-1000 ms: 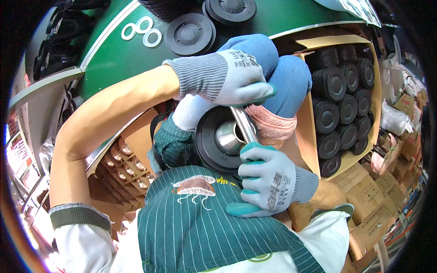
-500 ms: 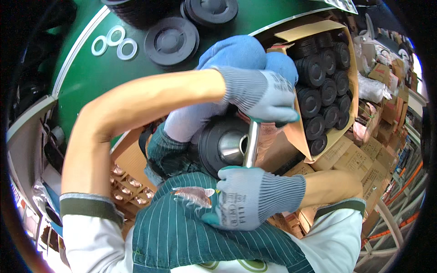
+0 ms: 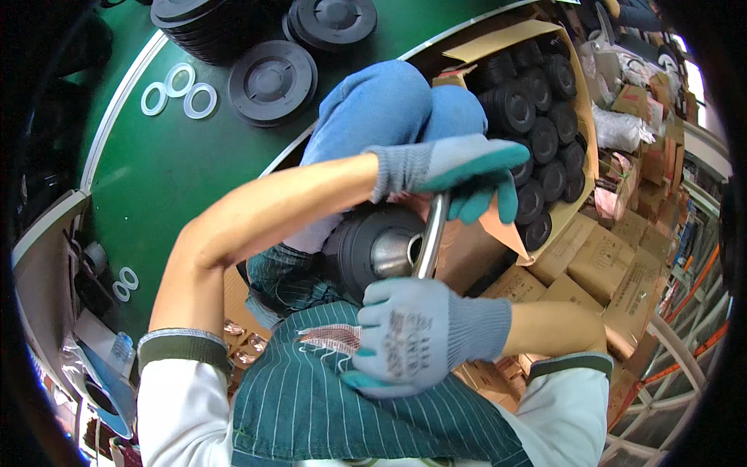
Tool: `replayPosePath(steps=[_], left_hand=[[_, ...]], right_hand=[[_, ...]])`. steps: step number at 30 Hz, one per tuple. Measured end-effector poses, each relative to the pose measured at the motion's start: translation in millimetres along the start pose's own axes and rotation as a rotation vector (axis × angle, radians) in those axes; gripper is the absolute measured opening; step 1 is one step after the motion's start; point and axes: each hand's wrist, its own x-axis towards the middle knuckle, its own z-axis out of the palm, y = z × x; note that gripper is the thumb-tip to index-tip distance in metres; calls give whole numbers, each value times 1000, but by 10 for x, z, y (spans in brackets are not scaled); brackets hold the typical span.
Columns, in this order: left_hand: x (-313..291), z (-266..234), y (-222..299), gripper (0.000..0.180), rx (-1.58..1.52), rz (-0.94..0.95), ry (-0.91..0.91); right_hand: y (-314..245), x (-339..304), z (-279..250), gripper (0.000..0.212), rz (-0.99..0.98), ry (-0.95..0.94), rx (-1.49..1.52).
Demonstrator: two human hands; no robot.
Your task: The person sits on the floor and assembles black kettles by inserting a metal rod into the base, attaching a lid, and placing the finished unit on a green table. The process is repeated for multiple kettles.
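Observation:
My right hand, in a grey glove, is closed around the near end of a shiny metal tube. Over the tube's far end lies my left hand, its green-coated fingers stretched out and apart. Just left of the tube is a silver metal cone-shaped piece with a round opening. It sits against a black round ribbed part at my lap. Whether the tube touches the cone's opening is hard to see. My gloves hide both tube ends.
Black discs are stacked on the green table, near several translucent rings. An open carton of black round parts stands at right, beside closed cartons. A divided box holds shiny copper-coloured pieces.
My left hand has uncurled from the tube's far end, its fingers now stretched out. My right hand stays on the tube. The view has shifted slightly.

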Motion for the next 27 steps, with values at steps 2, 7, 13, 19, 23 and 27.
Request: replayPosePath(steps=[2,7,13,19,23,27], left_hand=[[72,60,15,78,125,26,-16],[191,56,32,74,316,-41,-123],[353,134,1,66,171,-114,-82],[-286,115,293,25,1261,617,598],[-893,224,693,33,1128,-134,322],[-816,693,934,28,1386,-416,433]], right_hand=[[-27,73,0,24,30,-68,-40],[-31,351,-136,28,161,-193,5],[77,478,-26,29,72,952,-376],[141,-79,-120,57,99,758,653],[390,-113,-58,85,-275,1063,1406],[571,-364,120,84,-388,1204,1013]])
